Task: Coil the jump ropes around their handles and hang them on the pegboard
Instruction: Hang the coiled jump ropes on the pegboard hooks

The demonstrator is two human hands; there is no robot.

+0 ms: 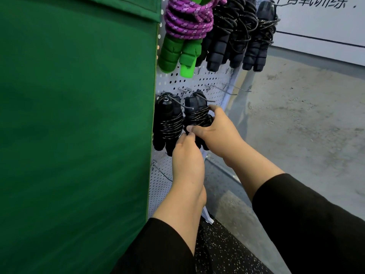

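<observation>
A black jump rope [197, 111], coiled around its two handles, sits against the white pegboard [197, 82] in the lower row. My right hand [215, 131] grips this bundle from the right, fingers wrapped around the coil. My left hand [187, 153] reaches up from below and pinches the bundle's lower left side with its fingertips. A second coiled black rope [167, 123] hangs just left of it. Above hang a purple rope with green handles [183, 30] and several black coiled ropes [233, 36].
A large green fabric panel [79, 115] fills the left side and covers the pegboard's left edge. Bare metal hooks [235, 89] stick out right of the held bundle. Grey concrete floor [306, 115] lies to the right, with a white wall with writing behind.
</observation>
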